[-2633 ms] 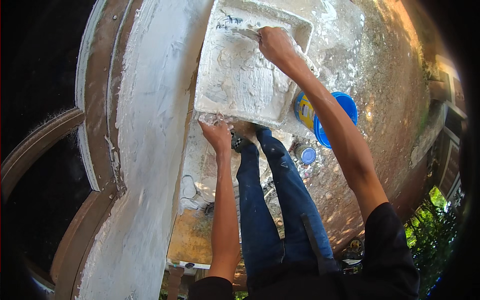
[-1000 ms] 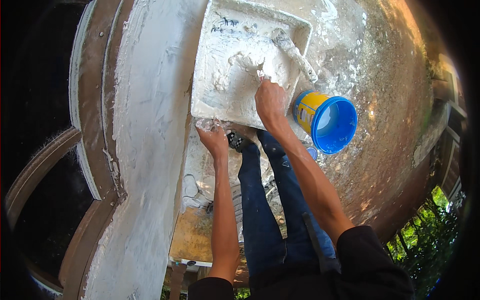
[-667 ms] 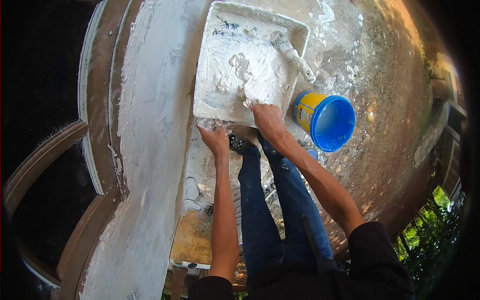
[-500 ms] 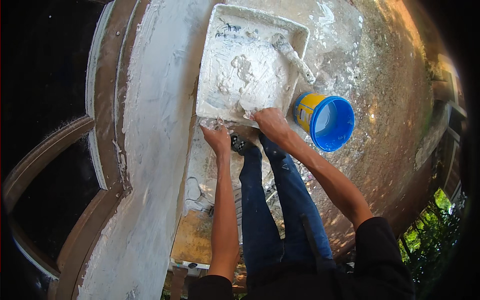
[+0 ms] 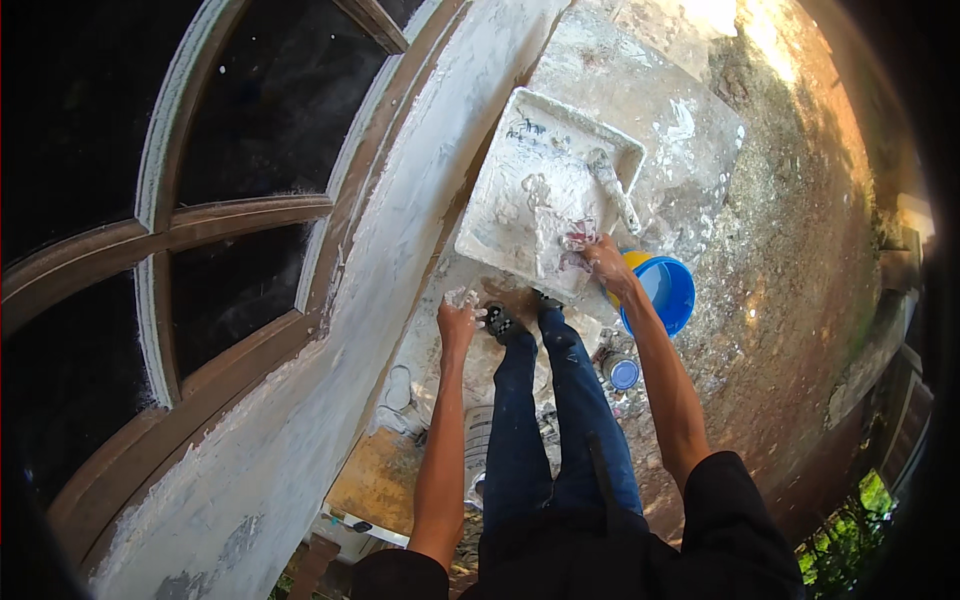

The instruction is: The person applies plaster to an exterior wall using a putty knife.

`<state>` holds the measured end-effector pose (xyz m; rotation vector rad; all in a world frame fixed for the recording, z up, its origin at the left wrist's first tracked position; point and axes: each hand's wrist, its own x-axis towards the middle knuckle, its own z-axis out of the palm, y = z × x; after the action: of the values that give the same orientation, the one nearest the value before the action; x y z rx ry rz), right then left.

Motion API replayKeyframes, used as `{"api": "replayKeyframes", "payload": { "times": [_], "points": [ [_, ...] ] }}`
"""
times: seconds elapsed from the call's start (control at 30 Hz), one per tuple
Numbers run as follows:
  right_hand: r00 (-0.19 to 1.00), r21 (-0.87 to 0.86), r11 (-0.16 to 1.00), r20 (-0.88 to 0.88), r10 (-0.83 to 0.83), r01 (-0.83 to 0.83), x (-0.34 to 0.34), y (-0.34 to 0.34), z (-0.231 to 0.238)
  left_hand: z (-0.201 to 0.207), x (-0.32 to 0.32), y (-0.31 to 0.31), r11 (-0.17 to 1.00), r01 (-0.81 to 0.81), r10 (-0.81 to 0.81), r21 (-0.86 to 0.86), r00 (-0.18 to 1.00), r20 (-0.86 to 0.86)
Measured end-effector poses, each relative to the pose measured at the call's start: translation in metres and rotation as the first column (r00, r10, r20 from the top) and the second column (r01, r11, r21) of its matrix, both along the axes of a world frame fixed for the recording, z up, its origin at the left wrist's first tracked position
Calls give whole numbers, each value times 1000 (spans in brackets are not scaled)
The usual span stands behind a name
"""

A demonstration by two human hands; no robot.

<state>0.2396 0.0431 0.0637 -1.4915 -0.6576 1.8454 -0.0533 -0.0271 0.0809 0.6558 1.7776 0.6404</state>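
A shallow white tray (image 5: 508, 215), coated inside with thick white paste, lies on the ground ahead of me. My right hand (image 5: 606, 262) reaches over its near right corner and grips a flat, paste-smeared scraper (image 5: 556, 240); the smears partly hide its outline. A paste-covered brush (image 5: 611, 188) rests along the tray's right side, its handle crossing the rim. My left hand (image 5: 459, 318) is off the tray's near left corner, its fingers thick with white paste and slightly apart, with no tool visible in it.
A blue and yellow bucket (image 5: 676, 290) with whitish liquid stands right of the tray. Nearer sits a small can with a blue top (image 5: 621, 372). To the left run a white-coated wall ledge (image 5: 330, 370) and a wooden window frame (image 5: 250, 208). My feet are below the tray.
The view has turned and drawn back, showing more window. My left hand has come away from the tray's rim; my right hand has moved over its near right corner with the scraper.
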Motion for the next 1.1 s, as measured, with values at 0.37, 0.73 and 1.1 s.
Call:
{"api": "replayKeyframes", "payload": {
  "times": [0.37,0.73,1.1],
  "points": [
    [837,-133,990,-545,-43,-35,-91,-16,174,157,-19,-44,935,-343,247,92,815,525],
    [674,20,917,-672,308,-399,-188,-70,305,323,-50,-78,600,-790,88,127,223,971],
    [586,78,861,-702,406,-503,-316,-191,396,385,-152,-230,327,-923,126,201,254,959]
  ]
}}
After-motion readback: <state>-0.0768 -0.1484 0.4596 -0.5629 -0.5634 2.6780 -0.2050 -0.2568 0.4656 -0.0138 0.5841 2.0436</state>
